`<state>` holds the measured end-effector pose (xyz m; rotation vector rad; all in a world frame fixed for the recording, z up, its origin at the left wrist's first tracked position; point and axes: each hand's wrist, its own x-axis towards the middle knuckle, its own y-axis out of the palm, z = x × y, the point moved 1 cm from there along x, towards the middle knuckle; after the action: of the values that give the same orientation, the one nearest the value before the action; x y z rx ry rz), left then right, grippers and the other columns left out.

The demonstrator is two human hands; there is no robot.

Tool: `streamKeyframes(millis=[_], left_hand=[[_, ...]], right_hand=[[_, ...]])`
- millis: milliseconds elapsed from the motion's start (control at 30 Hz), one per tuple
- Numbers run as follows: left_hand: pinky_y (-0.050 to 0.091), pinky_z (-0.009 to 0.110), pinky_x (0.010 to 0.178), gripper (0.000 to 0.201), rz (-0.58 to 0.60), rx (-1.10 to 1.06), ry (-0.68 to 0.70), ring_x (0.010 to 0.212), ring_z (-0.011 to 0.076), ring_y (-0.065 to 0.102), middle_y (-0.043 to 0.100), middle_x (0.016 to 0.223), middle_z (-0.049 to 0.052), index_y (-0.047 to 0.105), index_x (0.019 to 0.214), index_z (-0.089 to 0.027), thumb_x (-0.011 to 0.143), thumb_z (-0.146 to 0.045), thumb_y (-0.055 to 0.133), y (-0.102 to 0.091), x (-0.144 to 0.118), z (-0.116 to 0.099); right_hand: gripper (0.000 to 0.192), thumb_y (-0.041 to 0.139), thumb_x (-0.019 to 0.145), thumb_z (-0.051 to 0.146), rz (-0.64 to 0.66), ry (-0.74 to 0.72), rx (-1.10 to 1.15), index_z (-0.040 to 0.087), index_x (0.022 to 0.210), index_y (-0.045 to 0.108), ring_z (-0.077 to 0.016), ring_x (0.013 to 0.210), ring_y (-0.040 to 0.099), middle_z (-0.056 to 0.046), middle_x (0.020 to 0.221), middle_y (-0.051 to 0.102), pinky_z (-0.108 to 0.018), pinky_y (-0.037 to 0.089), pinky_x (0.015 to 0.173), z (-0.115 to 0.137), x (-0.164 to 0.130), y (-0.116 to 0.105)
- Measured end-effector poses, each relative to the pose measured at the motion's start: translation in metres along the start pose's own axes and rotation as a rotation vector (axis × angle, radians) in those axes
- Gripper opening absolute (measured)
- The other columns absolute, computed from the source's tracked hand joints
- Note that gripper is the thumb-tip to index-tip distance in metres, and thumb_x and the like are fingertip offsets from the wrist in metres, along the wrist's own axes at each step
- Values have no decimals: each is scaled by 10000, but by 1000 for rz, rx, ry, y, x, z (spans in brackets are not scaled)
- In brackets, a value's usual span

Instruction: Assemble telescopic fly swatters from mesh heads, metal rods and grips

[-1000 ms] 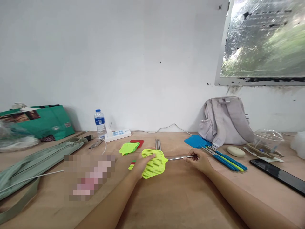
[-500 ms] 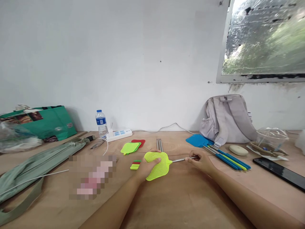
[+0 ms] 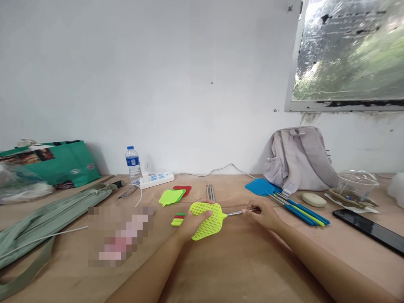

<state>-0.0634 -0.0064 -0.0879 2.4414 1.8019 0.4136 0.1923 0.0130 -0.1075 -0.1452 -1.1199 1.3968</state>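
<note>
Head view: at table (image 3: 240,269) centre, the left hand (image 3: 192,222) grasps the yellow-green swatter head (image 3: 208,219), light, flexible mesh; toward 3 o'clock, the right hand (image 3: 263,213) pinches its thin, stiff metal rod (image 3: 235,213), likely slippery.

Both forearms are bare from the bottom edge of the view up to the wrists, with no sleeves showing. The left hand (image 3: 192,222) and the right hand (image 3: 262,214) wear no gloves, rings, watch or bracelet.
</note>
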Motion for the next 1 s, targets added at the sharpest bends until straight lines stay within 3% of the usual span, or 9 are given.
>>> streamKeyframes(millis=[133,233,333,500,567,700,800,900,1000], left_hand=[[502,314,616,332,-22,-48,-96,719,205,618,646,829,57,611,876,-189,567,-235,723,1,3,-1],[505,322,607,386,-90,-75,-89,709,212,620,644,808,54,599,906,-188,546,-216,732,1,7,2],[503,308,599,404,-157,-92,-58,713,201,615,629,822,43,581,919,-189,547,-230,732,0,9,7],[487,275,594,350,-198,22,-11,685,171,592,594,792,29,556,937,-188,622,-280,677,0,10,12],[481,289,669,307,-246,154,99,765,177,587,591,848,36,549,947,-199,659,-260,635,-2,11,10],[342,376,941,300,-300,604,490,1059,222,476,548,1068,60,562,971,-225,682,-145,558,0,6,1],[184,424,1038,306,-136,988,710,1198,259,343,487,1205,61,594,967,-240,692,-120,536,12,-3,0],[153,434,1054,297,83,1297,816,1227,244,315,499,1208,47,570,1027,-235,756,-142,488,25,-7,8],[185,418,1046,249,99,1559,869,1196,219,361,561,1110,33,556,1020,-203,809,-149,434,29,-3,18]], right_hand=[[363,391,824,440,187,-115,-243,203,645,599,-167,637,510,-38,647,614,-279,322,595,9,-2,-5],[303,393,826,425,211,-180,-381,205,846,600,-217,806,538,-69,857,637,-330,342,716,20,-5,-5],[312,441,802,423,224,-203,-403,193,981,550,-231,866,538,-85,961,610,-334,369,726,33,-8,2],[258,334,871,305,242,-262,-362,215,1014,529,-207,879,548,-71,978,610,-314,385,729,50,-12,18],[256,328,876,301,225,-258,-378,215,997,537,-211,876,551,-68,971,617,-319,383,731,51,-13,21],[238,345,872,309,164,-204,-370,222,963,546,-207,850,566,-61,950,631,-303,383,696,48,-12,23],[213,355,863,314,126,-138,-359,199,920,525,-195,754,579,-61,867,643,-284,375,623,51,-15,28],[154,376,843,281,103,-116,-362,190,888,492,-188,700,578,-51,805,640,-271,355,579,58,-19,33],[128,398,819,254,99,-105,-391,188,897,473,-193,707,582,-52,819,638,-269,348,580,64,-21,35]])
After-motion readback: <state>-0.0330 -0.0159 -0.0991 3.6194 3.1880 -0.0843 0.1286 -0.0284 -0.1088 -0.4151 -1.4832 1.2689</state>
